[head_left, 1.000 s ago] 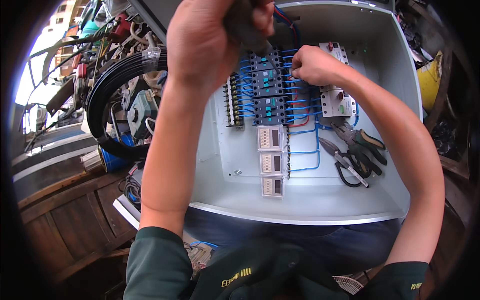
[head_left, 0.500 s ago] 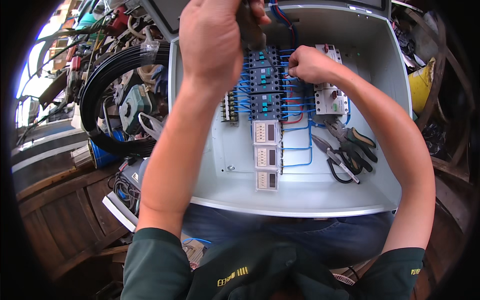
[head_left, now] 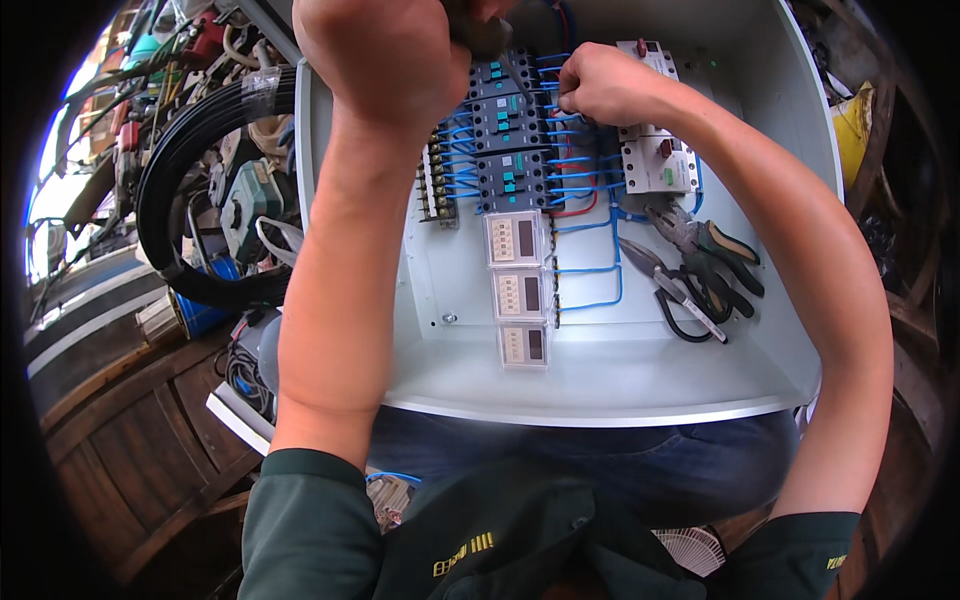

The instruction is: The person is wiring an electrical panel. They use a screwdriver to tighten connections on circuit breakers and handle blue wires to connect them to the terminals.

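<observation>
My left hand, at the upper edge of the view, is closed around a dark-handled screwdriver. The thin shaft slants down to the right, over the top black contactor. On the contactors' right side, my right hand pinches at the blue wires by the terminals; a blue wire shows at its fingertips. Three contactors are stacked in a column, with blue wires on both sides. Below them sit three clear-covered timers. My left fist partly hides the top contactor.
A grey metal enclosure surrounds the parts. At its right lie pliers, scissors and a white pen, below white breakers. A terminal strip stands left. Outside, a black cable coil lies among clutter.
The enclosure and its parts sit slightly higher and further left in view. Both hands stay by the top contactor, the left one higher and nearer the upper edge.
</observation>
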{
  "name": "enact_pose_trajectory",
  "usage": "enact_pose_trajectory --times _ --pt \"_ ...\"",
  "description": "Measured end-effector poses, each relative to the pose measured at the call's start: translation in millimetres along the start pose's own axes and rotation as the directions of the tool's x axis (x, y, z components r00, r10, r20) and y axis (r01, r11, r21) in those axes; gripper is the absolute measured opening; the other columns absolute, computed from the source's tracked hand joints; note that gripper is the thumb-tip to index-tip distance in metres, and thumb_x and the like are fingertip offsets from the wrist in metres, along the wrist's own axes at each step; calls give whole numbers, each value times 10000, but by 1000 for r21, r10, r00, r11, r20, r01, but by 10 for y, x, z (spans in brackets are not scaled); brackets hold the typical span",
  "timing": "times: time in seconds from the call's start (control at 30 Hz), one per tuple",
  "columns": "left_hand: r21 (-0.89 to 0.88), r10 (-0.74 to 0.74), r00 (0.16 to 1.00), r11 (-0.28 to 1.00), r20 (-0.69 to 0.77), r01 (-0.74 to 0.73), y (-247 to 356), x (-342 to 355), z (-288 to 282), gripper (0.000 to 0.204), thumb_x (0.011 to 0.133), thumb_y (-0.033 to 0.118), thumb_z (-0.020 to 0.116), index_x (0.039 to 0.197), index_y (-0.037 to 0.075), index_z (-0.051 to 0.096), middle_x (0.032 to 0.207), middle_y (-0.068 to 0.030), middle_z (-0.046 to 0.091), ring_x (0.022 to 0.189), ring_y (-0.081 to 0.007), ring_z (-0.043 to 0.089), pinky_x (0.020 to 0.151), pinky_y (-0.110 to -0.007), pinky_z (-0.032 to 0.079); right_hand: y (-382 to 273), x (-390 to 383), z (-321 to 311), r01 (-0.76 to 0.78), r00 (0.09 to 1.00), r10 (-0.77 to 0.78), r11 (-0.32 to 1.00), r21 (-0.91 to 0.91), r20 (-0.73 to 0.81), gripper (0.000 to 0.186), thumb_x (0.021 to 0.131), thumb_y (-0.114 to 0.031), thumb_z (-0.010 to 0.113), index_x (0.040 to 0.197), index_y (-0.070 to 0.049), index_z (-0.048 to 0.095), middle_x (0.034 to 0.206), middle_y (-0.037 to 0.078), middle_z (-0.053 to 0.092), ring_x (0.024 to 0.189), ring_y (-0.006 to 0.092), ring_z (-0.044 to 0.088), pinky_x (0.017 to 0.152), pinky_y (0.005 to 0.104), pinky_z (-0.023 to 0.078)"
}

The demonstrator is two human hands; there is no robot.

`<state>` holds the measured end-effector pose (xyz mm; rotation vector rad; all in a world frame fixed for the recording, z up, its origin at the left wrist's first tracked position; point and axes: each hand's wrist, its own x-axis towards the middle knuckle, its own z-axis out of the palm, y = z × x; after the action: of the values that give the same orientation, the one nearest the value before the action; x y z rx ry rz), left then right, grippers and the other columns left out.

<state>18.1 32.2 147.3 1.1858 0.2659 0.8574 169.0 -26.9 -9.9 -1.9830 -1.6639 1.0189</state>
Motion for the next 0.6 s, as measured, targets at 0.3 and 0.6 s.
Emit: enact_pose_trajectory --times 0.3,0.6 --pt "169 275 952 953 -132 -251 454 126 250 281 972 241 605 760 64 552 640 -48 527 548 -138 508 508 -272 405 -515 -401 -426 -27 999 21 976 -216 -30 282 920 -207 690 1110 -4 735 1027 215 735 983 347 712 894 410 561" --pt "15 232 971 972 55 -233 713 9 301 291 970 332 633 887 54 649 753 -56 626 674 -177 589 693 -336 475 -1798 -1498 -473 295 141 -535 826 -481 -833 381 874 -246 784 1110 16 639 776 52 673 609 133 620 551 256 487"
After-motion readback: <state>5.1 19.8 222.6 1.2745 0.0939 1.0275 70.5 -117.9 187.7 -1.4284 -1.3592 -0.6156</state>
